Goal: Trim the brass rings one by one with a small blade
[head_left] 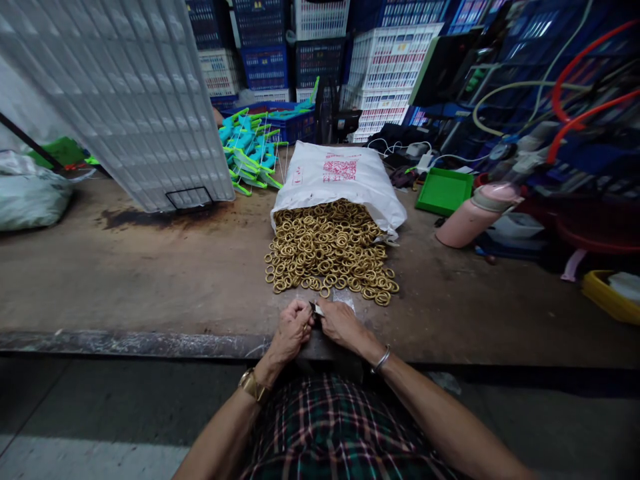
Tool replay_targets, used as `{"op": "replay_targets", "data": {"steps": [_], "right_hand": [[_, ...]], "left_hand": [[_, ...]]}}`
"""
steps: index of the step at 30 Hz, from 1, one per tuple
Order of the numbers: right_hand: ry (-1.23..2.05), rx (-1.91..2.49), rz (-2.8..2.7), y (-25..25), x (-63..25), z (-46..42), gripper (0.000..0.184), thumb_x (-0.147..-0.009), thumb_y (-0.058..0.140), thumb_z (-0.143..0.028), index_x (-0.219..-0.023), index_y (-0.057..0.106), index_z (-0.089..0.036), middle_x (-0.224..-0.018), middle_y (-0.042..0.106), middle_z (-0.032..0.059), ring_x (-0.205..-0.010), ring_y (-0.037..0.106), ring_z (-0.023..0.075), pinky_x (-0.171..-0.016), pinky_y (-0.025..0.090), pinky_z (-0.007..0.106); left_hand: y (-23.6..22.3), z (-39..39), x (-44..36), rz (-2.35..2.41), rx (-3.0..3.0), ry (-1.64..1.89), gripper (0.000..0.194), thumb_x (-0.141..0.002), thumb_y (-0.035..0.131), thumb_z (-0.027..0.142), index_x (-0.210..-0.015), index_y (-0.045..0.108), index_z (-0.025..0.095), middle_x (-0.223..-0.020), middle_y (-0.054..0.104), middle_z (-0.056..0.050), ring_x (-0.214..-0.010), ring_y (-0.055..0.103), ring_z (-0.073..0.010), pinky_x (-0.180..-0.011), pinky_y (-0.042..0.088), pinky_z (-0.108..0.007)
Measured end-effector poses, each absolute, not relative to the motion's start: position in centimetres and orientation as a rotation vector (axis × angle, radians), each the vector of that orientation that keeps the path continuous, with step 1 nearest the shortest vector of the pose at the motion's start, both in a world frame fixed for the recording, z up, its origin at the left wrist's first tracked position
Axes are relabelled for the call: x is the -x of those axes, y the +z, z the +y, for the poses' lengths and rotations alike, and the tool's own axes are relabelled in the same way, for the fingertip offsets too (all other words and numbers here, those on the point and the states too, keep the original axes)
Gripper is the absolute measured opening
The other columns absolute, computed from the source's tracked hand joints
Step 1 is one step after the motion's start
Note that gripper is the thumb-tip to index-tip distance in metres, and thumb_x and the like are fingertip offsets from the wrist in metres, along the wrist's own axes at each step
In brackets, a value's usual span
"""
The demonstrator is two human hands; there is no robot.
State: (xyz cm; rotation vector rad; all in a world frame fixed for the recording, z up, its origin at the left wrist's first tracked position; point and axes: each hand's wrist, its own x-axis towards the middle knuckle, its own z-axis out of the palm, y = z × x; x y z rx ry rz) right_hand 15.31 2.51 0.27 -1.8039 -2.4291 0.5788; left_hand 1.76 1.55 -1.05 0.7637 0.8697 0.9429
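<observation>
At the table's front edge my left hand (293,327) and my right hand (345,325) meet, both with fingers closed. Between the fingertips shows a small flat piece (319,310), dark at one end and pale at the other, like a short blade. My right hand pinches it. The left fingers press together close by; whatever they hold is too small to make out. Just beyond the hands lies a heap of brass-coloured rings (330,250), spilling from the mouth of a white sack (340,167) with red print that lies on its side.
The wooden table (150,280) carries a leaning ribbed translucent panel (125,93) at left. Turquoise and green plastic pieces (247,150) are behind it. A green tray (445,190), pink bottle (467,217) and yellow bin (607,293) stand right. Stacked crates (380,60) fill the back.
</observation>
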Motion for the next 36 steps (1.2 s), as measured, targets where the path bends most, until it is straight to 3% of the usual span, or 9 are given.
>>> {"op": "replay_targets", "data": {"steps": [7,12,18,25,36], "right_hand": [[0.522,1.942,-2.395,0.2,-15.3,3.5,0.028,-0.077,0.037,-0.011,-0.096,0.057,-0.013,-0.081,0.068,0.0142,-0.070,0.061,0.0197,-0.054,0.029,0.027],[0.589,1.878,-2.294,0.1,-16.0,4.1,0.022,-0.077,0.039,-0.011,-0.090,0.057,-0.014,-0.074,0.065,0.0101,-0.062,0.055,0.0153,-0.054,0.028,0.026],[1.116,1.586,-1.822,0.6,-15.2,4.1,0.022,-0.079,0.037,-0.021,-0.068,0.056,-0.016,-0.060,0.055,-0.0007,-0.057,0.047,0.0099,-0.053,0.031,0.021],[1.664,1.281,-1.432,0.3,-14.7,3.5,0.024,-0.080,0.039,-0.039,-0.077,0.052,-0.018,-0.058,0.046,-0.0073,-0.036,0.026,0.0040,-0.036,0.019,0.019],[1.293,1.391,-1.508,0.2,-14.9,3.6,0.014,-0.073,0.047,-0.029,-0.066,0.051,-0.018,-0.057,0.045,-0.0067,-0.052,0.037,0.0079,-0.052,0.032,0.021]], "left_hand": [[-0.6,1.2,-1.2,0.827,-0.740,0.913,0.040,-0.068,0.066,0.047,-0.073,0.040,0.018,-0.054,0.044,0.009,-0.033,0.024,0.0010,-0.033,0.014,-0.013],[-0.4,0.8,-0.6,0.759,-0.634,0.895,0.038,-0.069,0.068,0.042,-0.073,0.040,0.018,-0.056,0.044,0.008,-0.035,0.020,0.0013,-0.034,0.012,-0.012],[-0.3,1.7,-0.2,0.695,-0.397,0.887,0.031,-0.070,0.064,0.039,-0.075,0.045,0.016,-0.055,0.045,0.006,-0.035,0.022,0.0001,-0.033,0.014,-0.012],[-0.1,2.2,-0.3,0.685,-0.301,0.900,0.036,-0.069,0.065,0.046,-0.070,0.048,0.014,-0.051,0.042,0.005,-0.036,0.026,-0.0003,-0.033,0.014,-0.012],[0.4,2.1,-0.8,0.878,-0.399,0.898,0.035,-0.058,0.073,0.032,-0.074,0.047,0.015,-0.059,0.050,0.005,-0.040,0.038,-0.0014,-0.035,0.018,-0.012]]}}
